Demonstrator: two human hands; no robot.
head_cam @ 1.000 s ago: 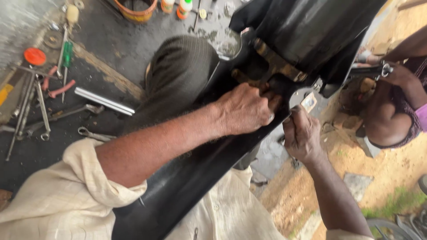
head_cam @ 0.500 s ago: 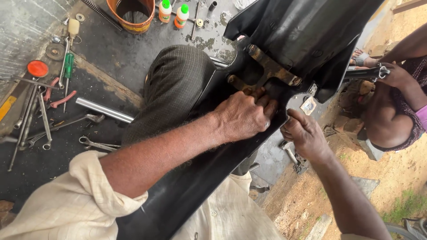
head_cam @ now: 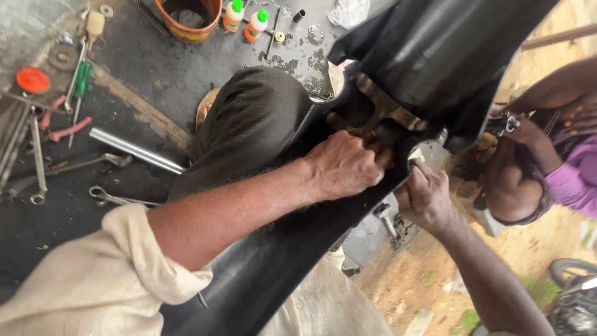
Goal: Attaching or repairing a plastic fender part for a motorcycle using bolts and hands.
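A long, glossy black moulded panel (head_cam: 311, 249), smooth and curved like a vehicle body part, runs from six o'clock up to one o'clock across the view, with a rusty brown metal bracket (head_cam: 388, 109) set in its dark recess near the centre. The left hand (head_cam: 345, 167) is curled tight, fingers pressed into that recess, while the right hand (head_cam: 426, 196) grips the panel's edge at three o'clock. Dull steel spanners (head_cam: 37, 168), a shiny tube (head_cam: 134, 149) and an orange bucket (head_cam: 186, 18) lie at nine to eleven o'clock on the gritty dark floor.

Two green-capped bottles (head_cam: 234, 14) (head_cam: 255, 24), one orange bucket (head_cam: 188, 25), one metal tube (head_cam: 135, 150).
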